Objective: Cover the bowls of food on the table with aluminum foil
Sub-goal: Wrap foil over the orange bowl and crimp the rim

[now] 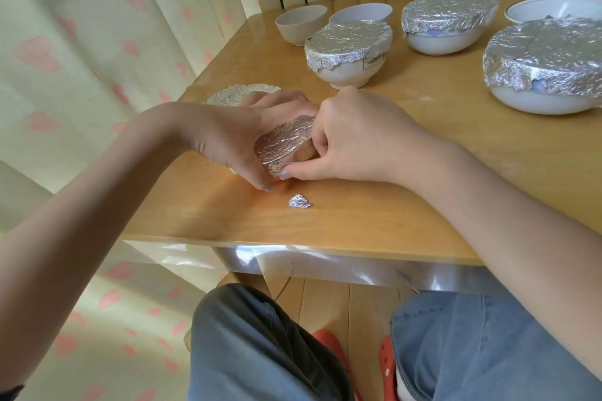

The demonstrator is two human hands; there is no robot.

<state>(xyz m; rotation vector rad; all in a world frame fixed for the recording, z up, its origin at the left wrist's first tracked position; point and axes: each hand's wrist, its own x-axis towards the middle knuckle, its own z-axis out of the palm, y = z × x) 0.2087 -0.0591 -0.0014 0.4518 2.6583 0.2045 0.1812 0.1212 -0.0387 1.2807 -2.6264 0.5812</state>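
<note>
The small bowl [286, 148], near the bench's [358, 218] front edge, sits tilted under its foil [281, 140]. The left hand [234, 137] has its grip curled round the bowl's side; the right hand [355, 140] pinches the foil's edge. Pressing harder could tear the thin sheet or tip food out. A torn scrap [299, 201] lies nearby; three covered bowls [348, 55] stand behind.

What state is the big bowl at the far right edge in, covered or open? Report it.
Covered. Crinkled foil stretches over the big bowl and folds down round its rim; only its lower white wall shows. Contents: cannot tell.
</note>
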